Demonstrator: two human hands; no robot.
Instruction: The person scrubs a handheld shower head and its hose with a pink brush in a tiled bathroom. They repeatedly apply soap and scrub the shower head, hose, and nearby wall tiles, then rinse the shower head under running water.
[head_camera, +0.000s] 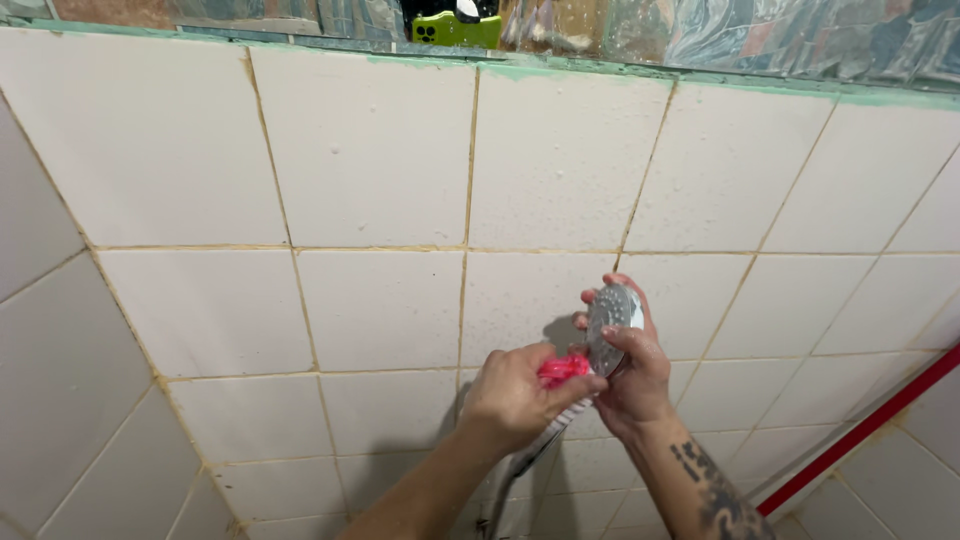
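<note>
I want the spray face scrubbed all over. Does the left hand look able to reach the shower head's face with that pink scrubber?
Probably yes: the left hand presses the pink scrubber against the shower head, whose face is open; the right hand grips only its rim.

Head view — close, facing tiled wall (380, 160)

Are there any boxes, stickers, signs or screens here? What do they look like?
No packages, labels or signs show.
Phone: top edge, reflected in the mirror strip above the white tiles; lime-green back, black camera patch; its screen is not visible.
</note>
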